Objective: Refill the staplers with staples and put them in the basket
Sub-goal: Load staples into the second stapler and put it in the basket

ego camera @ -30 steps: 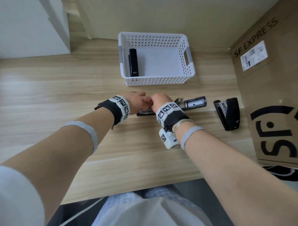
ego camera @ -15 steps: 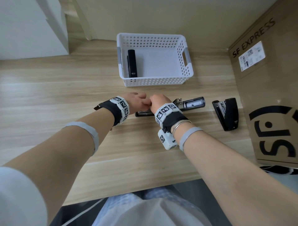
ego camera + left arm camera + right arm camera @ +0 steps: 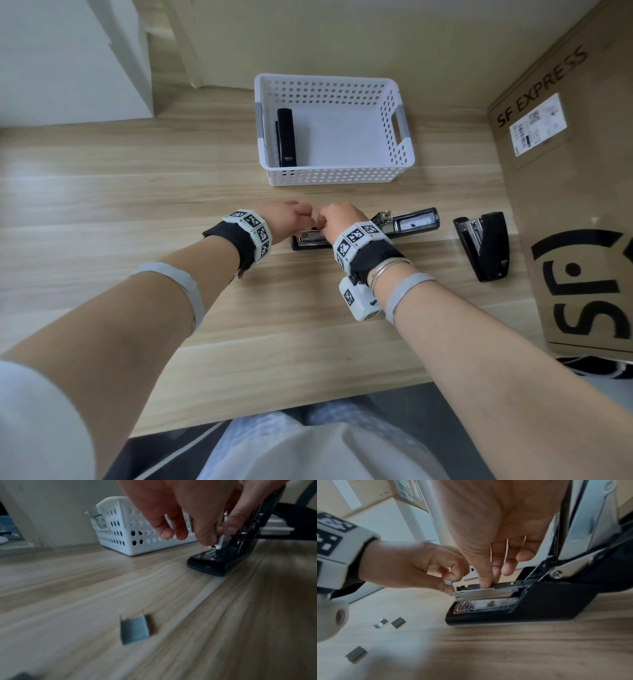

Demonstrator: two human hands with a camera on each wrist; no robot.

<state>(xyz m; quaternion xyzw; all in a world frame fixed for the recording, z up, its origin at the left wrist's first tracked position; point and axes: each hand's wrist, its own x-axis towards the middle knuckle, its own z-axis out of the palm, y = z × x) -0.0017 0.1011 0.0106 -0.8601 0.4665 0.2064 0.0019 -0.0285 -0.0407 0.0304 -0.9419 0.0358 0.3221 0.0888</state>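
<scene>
From the head view, your hands have barely shifted over the last second: left hand (image 3: 286, 219) and right hand (image 3: 337, 221) stay together over the opened stapler (image 3: 404, 222) before the basket (image 3: 400, 116), so loading continues. Your left wrist view shows loose staple strips (image 3: 134, 630) on the desk (image 3: 68, 588). Your right wrist view shows left fingers pinching a staple strip (image 3: 448, 582) beside the magazine (image 3: 482, 593), right fingertips (image 3: 485, 584) pressing into the channel.

You sit at a light wood-grain desk (image 3: 137, 205) in what looks like an office or mailroom corner: a cardboard box (image 3: 575, 205) printed "SF EXPRESS" with a shipping label stands at your right, a white perforated basket (image 3: 335, 174) and staplers (image 3: 486, 246) before you.
</scene>
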